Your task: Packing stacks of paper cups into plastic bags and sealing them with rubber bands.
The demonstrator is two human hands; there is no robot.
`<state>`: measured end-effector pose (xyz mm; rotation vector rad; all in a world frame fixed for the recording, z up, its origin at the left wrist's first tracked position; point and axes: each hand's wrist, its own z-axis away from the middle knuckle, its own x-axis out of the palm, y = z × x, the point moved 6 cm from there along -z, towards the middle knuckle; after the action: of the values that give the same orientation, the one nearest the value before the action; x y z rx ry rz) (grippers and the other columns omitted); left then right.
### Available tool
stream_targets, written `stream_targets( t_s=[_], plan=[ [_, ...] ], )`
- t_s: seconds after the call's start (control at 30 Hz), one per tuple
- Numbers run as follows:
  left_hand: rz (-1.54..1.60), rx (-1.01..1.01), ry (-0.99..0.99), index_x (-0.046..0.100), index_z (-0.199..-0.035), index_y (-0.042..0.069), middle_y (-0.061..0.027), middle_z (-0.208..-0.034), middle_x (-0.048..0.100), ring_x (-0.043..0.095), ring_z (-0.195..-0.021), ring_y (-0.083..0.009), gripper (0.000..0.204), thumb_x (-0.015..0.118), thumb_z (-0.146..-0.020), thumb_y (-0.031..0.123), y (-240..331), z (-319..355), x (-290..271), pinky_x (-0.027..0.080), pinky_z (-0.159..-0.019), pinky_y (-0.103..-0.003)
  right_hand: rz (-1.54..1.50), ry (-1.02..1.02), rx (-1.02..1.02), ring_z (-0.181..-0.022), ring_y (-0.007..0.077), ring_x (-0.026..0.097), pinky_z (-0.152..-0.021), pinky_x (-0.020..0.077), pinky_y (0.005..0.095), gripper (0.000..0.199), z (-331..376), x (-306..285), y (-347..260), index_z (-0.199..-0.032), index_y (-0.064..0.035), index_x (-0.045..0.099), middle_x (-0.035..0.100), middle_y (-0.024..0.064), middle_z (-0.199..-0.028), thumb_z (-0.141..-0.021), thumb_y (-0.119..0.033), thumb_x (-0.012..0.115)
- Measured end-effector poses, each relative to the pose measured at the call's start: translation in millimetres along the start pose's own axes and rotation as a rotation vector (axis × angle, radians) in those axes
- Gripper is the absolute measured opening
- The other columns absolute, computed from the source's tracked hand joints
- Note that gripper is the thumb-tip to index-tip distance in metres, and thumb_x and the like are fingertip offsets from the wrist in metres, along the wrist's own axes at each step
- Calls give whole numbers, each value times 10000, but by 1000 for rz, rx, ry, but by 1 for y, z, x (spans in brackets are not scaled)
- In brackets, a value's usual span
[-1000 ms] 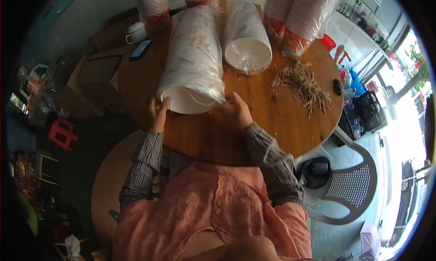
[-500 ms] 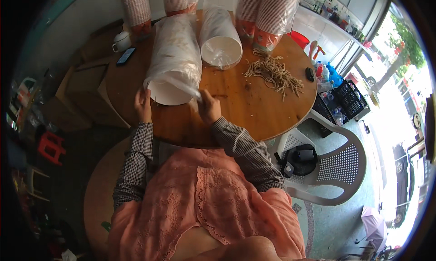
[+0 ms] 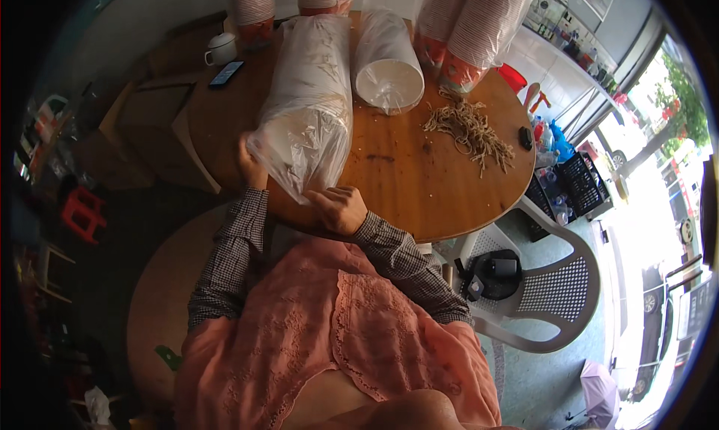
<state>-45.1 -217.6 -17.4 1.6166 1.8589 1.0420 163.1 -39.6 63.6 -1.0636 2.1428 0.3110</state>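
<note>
A long stack of white bowls in a clear plastic bag (image 3: 311,104) lies on the round wooden table (image 3: 419,183), its open end toward me. My left hand (image 3: 251,164) grips the bag's left side near the table edge. My right hand (image 3: 341,208) is closed on the loose plastic of the bag's mouth at the near edge. A second bagged stack of white bowls (image 3: 387,67) lies beside it to the right.
A heap of thin tan sticks (image 3: 470,130) lies on the table's right half. Bagged stacks of cups (image 3: 468,26) stand at the back. A phone (image 3: 225,73) and a white teapot (image 3: 221,50) sit far left. A white plastic chair (image 3: 539,280) stands on the right.
The bag's loose plastic has been drawn over the open end of the stack and toward me. My right hand has come back to the table's near edge, closed on the plastic.
</note>
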Motion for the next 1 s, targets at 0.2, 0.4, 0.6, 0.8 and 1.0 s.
stream_targets(
  t_s=[0.2, 0.4, 0.6, 0.8, 1.0],
  plan=[
    [24, 55, -53, 555, -1079, 17, -10, -932, 585, 539, -913, -116, 239, 608, -906, 173, 40, 14, -2, 415, -806, -226, -285, 338, 605, -565, 212, 600, -524, 459, 322, 229, 23, -18, 42, -1091, -29, 566, 537, 143, -633, -868, -58, 520],
    [150, -29, -103, 543, -1082, 65, -5, -907, 559, 501, -850, -85, 197, 550, -943, 205, 55, 30, 0, 395, -726, -238, -473, 608, 713, -778, 54, 500, -689, 424, 206, 165, 5, -61, 48, -963, 30, 607, 592, -5, -837, -953, -112, 523],
    [199, 93, -273, 527, -1055, 32, -17, -935, 544, 514, -885, -102, 224, 429, -863, -31, 49, 42, 9, 398, -827, -222, 26, 79, 700, -777, 228, 651, -653, 501, 325, 365, -8, -69, 15, -1135, -78, 548, 646, 151, -840, -817, -190, 689],
    [88, 59, -337, 530, -1001, 18, -25, -845, 525, 528, -802, -113, 344, 422, -728, -163, 68, 47, -9, 425, -718, -231, 505, 191, 686, -795, 392, 595, -677, 495, 447, 457, 49, -103, 39, -1177, -129, 521, 610, 150, -939, -732, -47, 581],
    [-181, 456, -256, 568, -1019, 38, -139, -867, 589, 600, -757, -298, 298, 504, -758, -91, 225, 49, -43, 483, -656, -316, 226, 361, 909, -693, 145, 605, -624, 486, 270, 222, 74, -147, 35, -997, -48, 623, 633, 70, -818, -779, -50, 664]
  ],
)
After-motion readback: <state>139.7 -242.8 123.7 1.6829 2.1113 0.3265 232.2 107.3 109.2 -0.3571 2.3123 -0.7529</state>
